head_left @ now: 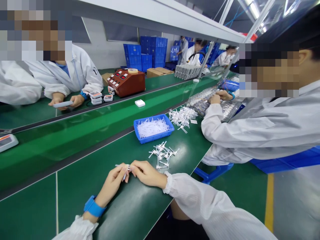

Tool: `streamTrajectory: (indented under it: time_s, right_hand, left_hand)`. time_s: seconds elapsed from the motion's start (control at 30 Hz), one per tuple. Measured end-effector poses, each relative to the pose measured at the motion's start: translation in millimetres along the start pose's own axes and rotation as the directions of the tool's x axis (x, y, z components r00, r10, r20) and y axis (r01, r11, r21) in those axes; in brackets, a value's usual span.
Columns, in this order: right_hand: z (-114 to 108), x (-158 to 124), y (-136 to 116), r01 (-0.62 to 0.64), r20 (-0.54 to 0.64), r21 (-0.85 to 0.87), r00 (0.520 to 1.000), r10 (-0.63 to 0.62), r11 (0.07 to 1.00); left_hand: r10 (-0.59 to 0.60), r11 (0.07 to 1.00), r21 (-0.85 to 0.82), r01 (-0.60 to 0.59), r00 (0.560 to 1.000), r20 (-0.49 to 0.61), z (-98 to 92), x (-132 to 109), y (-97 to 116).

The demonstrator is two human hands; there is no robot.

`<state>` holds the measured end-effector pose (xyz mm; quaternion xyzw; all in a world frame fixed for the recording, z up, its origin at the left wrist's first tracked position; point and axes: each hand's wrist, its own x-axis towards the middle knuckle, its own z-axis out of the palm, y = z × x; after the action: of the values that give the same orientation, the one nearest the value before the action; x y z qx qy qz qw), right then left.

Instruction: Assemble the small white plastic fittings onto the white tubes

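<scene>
My left hand (113, 181), with a blue band at the wrist, pinches a small white plastic piece (127, 167) with thin translucent strips sticking out. Fingertips of my right hand (146, 174) close on the same piece from the other side. Both hands are just above the green table (120, 213), and the fingers partly cover the piece. Right of them lies a small pile of similar white pieces with strips (163, 153). Beyond that stands a shallow blue tray (142, 140) filled with loose translucent strips (153, 128).
A bigger heap of white pieces (182, 116) lies by a co-worker's sleeve (240, 130) at right. A green conveyor belt (100, 123) runs behind the tray, carrying a white device (140, 103). Across it, another co-worker handles a device near a brown control box (127, 83).
</scene>
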<state>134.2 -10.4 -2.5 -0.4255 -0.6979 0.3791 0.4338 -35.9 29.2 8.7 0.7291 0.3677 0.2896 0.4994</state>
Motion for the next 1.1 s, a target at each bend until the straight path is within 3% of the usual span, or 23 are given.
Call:
streamTrajectory:
  time_s: [0.27,0.5,0.8,1.1]
  right_hand:
    - [0.4,-0.3,-3.6,-0.016,-0.022,-0.011,1.000,0.016,1.000]
    - [4.1,-1.3,-2.2,0.047,-0.051,-0.023,0.998,-0.048,0.999]
    - [2.8,-1.3,-2.0,0.013,-0.046,-0.024,0.999,-0.014,1.000]
    - [3.8,1.7,-0.6,-0.026,-0.058,-0.005,0.998,0.026,1.000]
  left_hand:
    - [0.011,1.000,0.019,-0.010,1.000,-0.011,2.4,0.4,-1.1]
    - [0.000,1.000,-0.005,0.000,1.000,-0.017,4.2,-1.2,-4.9]
    - [0.001,1.000,-0.018,-0.001,1.000,-0.002,4.2,0.4,-3.9]
    - [-0.059,0.980,-0.191,0.057,0.998,-0.006,6.6,-1.0,-12.1]
